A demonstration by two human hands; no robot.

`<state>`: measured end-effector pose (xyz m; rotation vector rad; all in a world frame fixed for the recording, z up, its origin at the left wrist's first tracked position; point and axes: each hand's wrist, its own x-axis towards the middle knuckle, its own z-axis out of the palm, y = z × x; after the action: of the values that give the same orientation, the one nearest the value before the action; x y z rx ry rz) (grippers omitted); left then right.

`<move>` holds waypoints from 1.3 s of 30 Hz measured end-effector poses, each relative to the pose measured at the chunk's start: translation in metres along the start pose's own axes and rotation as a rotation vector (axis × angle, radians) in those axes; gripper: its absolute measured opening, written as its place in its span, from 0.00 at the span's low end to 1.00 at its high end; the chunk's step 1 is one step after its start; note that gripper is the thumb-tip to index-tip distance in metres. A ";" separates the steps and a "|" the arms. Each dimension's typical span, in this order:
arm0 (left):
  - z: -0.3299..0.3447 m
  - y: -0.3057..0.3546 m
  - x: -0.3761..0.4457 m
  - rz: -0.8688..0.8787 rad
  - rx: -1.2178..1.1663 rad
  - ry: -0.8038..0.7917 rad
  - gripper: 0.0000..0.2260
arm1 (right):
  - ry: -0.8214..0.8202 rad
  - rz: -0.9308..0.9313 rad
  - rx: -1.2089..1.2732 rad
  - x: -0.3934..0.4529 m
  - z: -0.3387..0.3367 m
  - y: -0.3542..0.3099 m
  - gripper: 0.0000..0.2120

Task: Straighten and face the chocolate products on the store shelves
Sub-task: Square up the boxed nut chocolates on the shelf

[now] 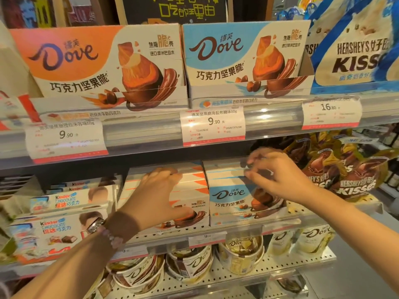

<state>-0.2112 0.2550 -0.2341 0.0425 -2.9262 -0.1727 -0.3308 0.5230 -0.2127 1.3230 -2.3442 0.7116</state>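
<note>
On the middle shelf stand two rows of Dove chocolate boxes. My left hand (159, 190) lies on the orange Dove boxes (190, 186), fingers over their top edges and thumb down the front box. My right hand (278, 175) hovers over the blue Dove boxes (228, 197), its fingers curled at the top of a box far back in the row; whether they pinch it I cannot tell. Larger orange (103, 63) and blue Dove display cartons (244, 59) stand on the shelf above.
Kinder chocolate boxes (56, 231) sit left of the Dove rows. Hershey's Kisses bags (345, 175) lie to the right, and another Kisses bag (356, 55) stands above. Dove tubs (241, 253) fill the lower shelf. Price tags (213, 126) hang on the shelf rail.
</note>
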 end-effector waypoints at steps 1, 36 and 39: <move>0.001 0.001 0.000 0.009 -0.005 0.004 0.38 | -0.003 0.008 0.038 0.009 0.003 -0.005 0.08; 0.005 -0.003 -0.005 0.147 0.000 0.097 0.37 | -0.217 0.012 0.063 0.083 0.044 -0.051 0.16; 0.005 -0.001 -0.005 0.151 0.022 0.101 0.36 | -0.102 -0.007 0.137 0.065 0.025 -0.053 0.17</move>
<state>-0.2073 0.2544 -0.2401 -0.1611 -2.8157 -0.1106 -0.3194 0.4406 -0.1850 1.4565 -2.4063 0.8349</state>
